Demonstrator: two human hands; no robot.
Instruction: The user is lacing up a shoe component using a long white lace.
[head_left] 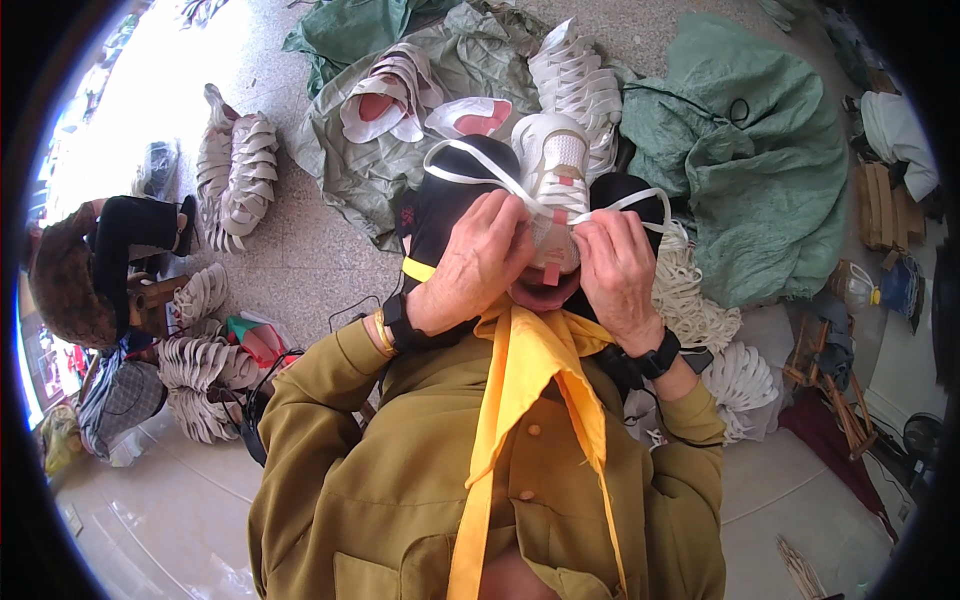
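A white and beige sneaker (553, 145) rests between my knees, toe pointing away from me. Its pink tongue tab (552, 273) and pinkish inner lining face me. A flat white shoelace (512, 187) crosses the shoe's lacing area, with a loop bowing out to each side. My left hand (470, 255) has thumb and fingertips closed on the lace at the left of the eyelets. On the other side, my right hand (618, 270) pinches the lace close to the shoe. The two hands are a short gap apart over the shoe's opening.
Stacked white shoe uppers (575, 85) lie ahead, beside cut uppers with pink lining (385, 100) on a grey-green cloth (340, 185). Green sacking (740, 190) bulges at right, near bundled white laces (690, 290). More uppers (237, 175) and a seated person's dark-clothed leg (135, 235) are at left.
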